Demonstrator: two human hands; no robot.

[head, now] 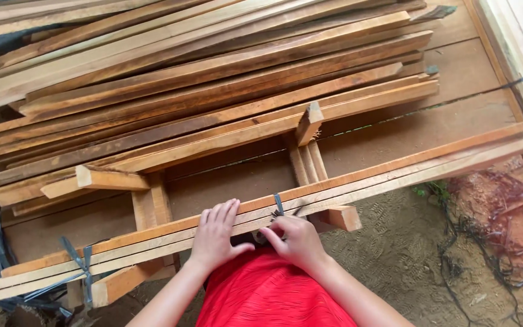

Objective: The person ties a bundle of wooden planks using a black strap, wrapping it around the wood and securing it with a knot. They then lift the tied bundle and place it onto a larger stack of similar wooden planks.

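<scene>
Near edge of surface (243,188): left hand (215,238) lies flat, fingers open, on bundle of wooden strips (358,175); right hand (298,241), fingers pinching dark strap (278,206) mid-bundle—best keep strips pressed level and strap snug while cinching.

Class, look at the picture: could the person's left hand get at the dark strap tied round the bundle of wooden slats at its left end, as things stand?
Probably yes. The left hand lies flat on the bundle of slats, and nothing stands between it and the dark strap along the same bundle.
</scene>
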